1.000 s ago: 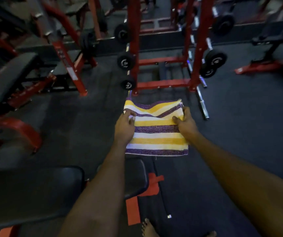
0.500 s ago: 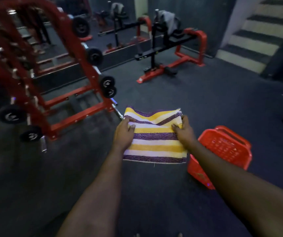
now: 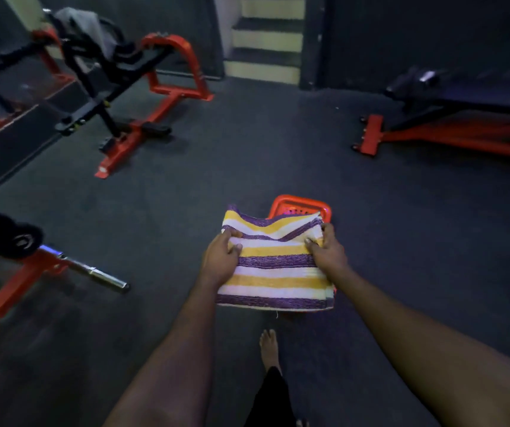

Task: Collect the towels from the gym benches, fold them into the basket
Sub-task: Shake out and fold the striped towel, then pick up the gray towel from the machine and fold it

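Left hand [image 3: 221,257] and right hand [image 3: 327,252] pinch the folded towel [image 3: 273,272] at its side edges, frame centre. Basket [image 3: 300,207] sits directly beyond and below, mostly hidden; stripes run hand to hand.

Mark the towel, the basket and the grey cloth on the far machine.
towel [image 3: 276,261]: head view, middle purple stripe.
basket [image 3: 299,201]: head view, far rim showing above the towel.
grey cloth [image 3: 82,21]: head view, draped middle, top left.
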